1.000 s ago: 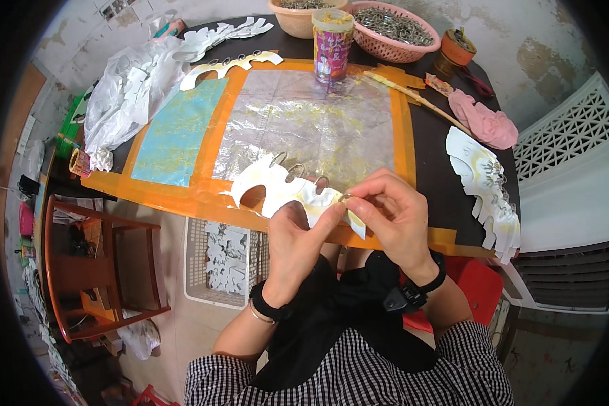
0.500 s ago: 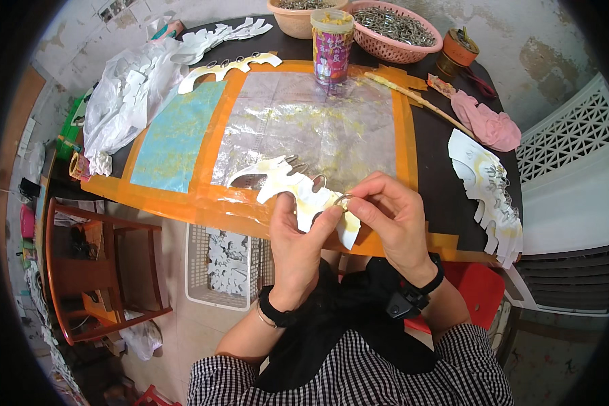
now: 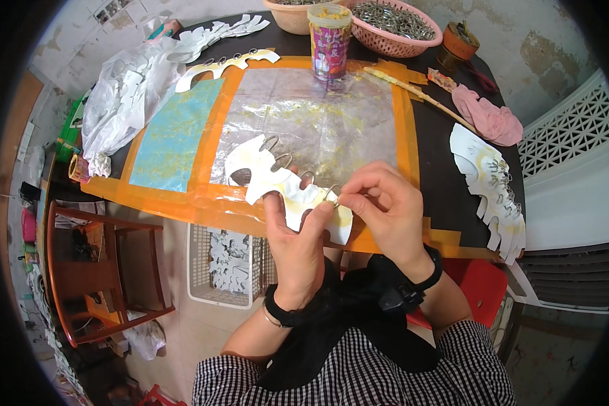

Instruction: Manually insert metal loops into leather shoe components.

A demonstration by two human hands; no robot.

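My left hand (image 3: pixel 292 257) grips a white scalloped card strip (image 3: pixel 256 166) with yellowish glue smears, its thumb on the near face and fingers behind. Several curved metal rings stand along the strip's upper edge. At the strip's right part, my right hand (image 3: pixel 391 213) pinches a metal ring (image 3: pixel 332 192) between thumb and forefinger. The left thumb tip presses close beside that ring. Below both hands lies the clear plastic sheet (image 3: pixel 264 95), smeared yellow and taped down with orange tape.
Beyond stand a tub (image 3: pixel 330 47) of yellow paste and a pink basket (image 3: pixel 386 42) of metal rings. A wooden stick (image 3: pixel 413 89) and pink cloth (image 3: pixel 484 115) lie right, near finished-looking ringed strips (image 3: pixel 477 166). A plastic bag (image 3: pixel 118 95) of white pieces sits left; a white crate (image 3: pixel 197 271) stands below.
The strip has shifted slightly left and turned, its left end raised, so its rings show more plainly. Both hands moved a little left with it and keep their hold.
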